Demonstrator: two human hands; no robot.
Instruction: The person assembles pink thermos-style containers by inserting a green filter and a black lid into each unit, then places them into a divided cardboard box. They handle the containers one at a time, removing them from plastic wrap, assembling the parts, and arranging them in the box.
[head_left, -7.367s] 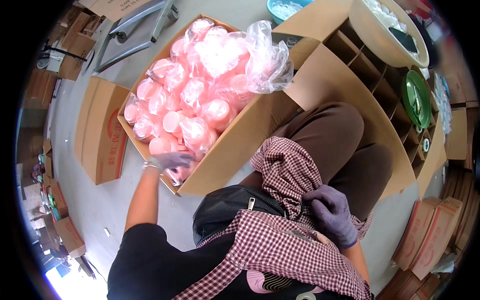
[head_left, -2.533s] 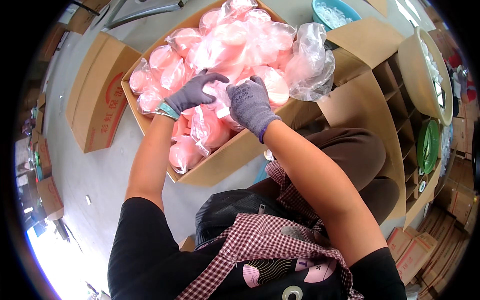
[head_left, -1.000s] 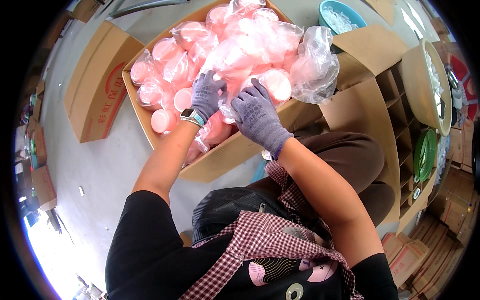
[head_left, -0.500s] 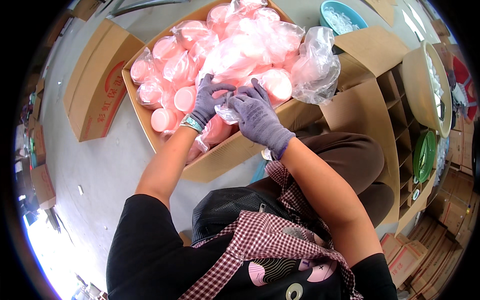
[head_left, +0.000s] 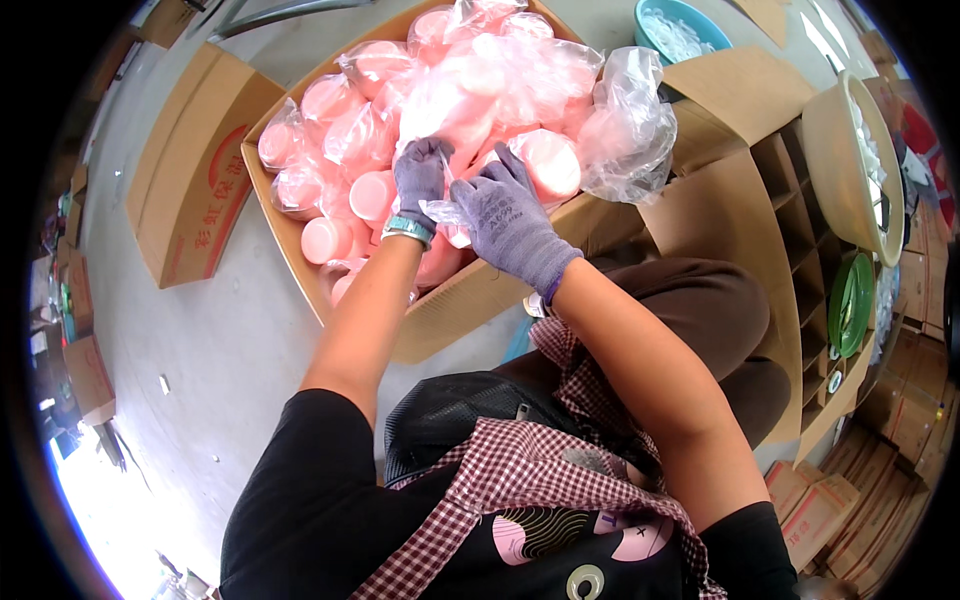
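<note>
Both my hands, in grey knit gloves, are over an open cardboard box [head_left: 450, 325] filled with pink plastic jars [head_left: 372, 197], many in clear bags. My left hand [head_left: 421, 180] has its fingers curled in against the clear plastic bag [head_left: 455, 110] around a pink jar on top of the heap. Close by on the right, my right hand [head_left: 508, 218] is closed, with a crumpled tip of clear plastic [head_left: 443, 212] sticking out from its fingers. A pink jar with a round lid [head_left: 552, 165] lies just beyond the right hand. What the fingertips press on is partly hidden.
Loose clear bags [head_left: 630, 130] hang over the box's right side. At the right stand a divided cardboard box [head_left: 785, 250], a beige basin [head_left: 825, 170] and a green basket [head_left: 848, 305]. A blue basin [head_left: 650, 35] sits behind; a folded carton [head_left: 190, 170] lies left.
My left hand has drawn apart from the right one, and its fingers have curled in on the bag. The right hand has shifted slightly, with the plastic tip still at its fingers.
</note>
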